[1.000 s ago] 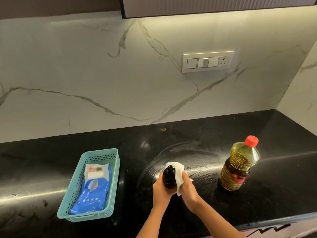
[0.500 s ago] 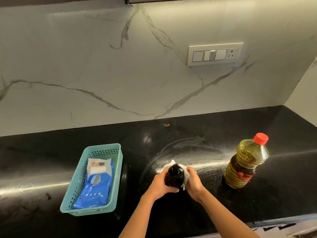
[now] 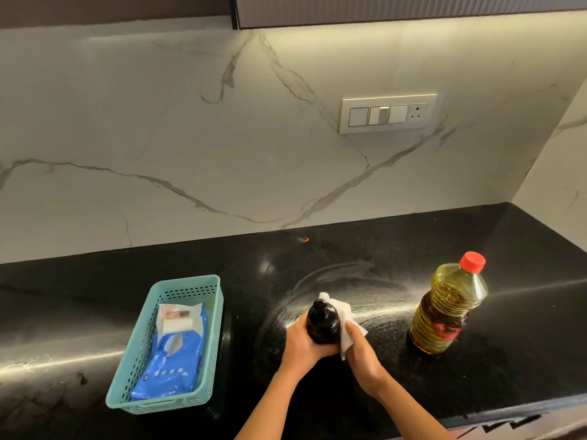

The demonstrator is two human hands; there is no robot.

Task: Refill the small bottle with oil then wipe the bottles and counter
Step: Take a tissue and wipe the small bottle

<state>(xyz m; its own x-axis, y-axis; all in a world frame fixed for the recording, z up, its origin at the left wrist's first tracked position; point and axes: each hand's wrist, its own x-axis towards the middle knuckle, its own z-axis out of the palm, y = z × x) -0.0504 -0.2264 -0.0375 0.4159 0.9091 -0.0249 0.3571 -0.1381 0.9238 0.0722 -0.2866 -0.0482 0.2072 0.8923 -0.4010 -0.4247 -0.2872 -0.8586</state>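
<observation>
Furthest left in my feed I see a teal perforated basket sitting on the black counter. Inside it lies a blue packet of wipes, its white flap peeled open at the far end.

Next along, my left hand wraps around the lower body of the small dark bottle, fingers curled about it from the left side. The bottle stands roughly upright with its black pump top pointing away from me, at the near middle of the counter. I cannot tell whether its base rests on the surface or is lifted just clear, since both hands hide it.

My right hand grasps a white wipe and presses it against the bottle's right side. The wipe bunches up behind the bottle's shoulder and trails down past my fingers.

Around and beyond the hands, the counter shows pale curved smear marks catching the light.

To the right, well apart from my hands, stands the large oil bottle, clear plastic with a red cap, upright, holding yellow oil, with a red label low on its body.

On the marble wall behind, a switch panel sits above the smeared patch.
</observation>
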